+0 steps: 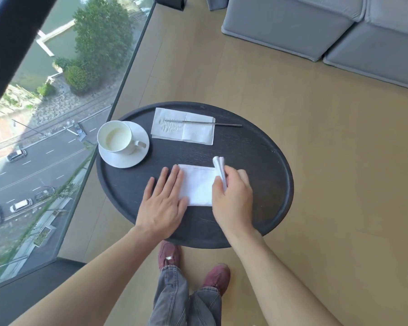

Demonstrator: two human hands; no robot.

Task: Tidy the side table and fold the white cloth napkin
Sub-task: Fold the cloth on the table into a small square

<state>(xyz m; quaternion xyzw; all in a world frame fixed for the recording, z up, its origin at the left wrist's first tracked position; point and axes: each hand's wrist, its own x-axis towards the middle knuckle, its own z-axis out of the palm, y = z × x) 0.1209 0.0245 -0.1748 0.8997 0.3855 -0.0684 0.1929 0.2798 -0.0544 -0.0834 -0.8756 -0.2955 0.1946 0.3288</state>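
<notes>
A white cloth napkin (198, 184) lies partly folded on the near half of the round black side table (264, 165). My left hand (163, 203) rests flat, fingers spread, pressing the napkin's left edge down. My right hand (232, 198) pinches the napkin's right edge and lifts it, so the folded layers stand up above the table. A white cup on a white saucer (121, 143) sits at the table's left. Farther back, a paper napkin (183, 129) lies flat with a thin metal straw (205, 123) across it.
A floor-to-ceiling glass wall (57, 137) runs close along the table's left side, with a street far below. A grey sofa (339, 31) stands at the back right. Wooden floor surrounds the table; my feet in dark red shoes (193, 267) are just under its near edge.
</notes>
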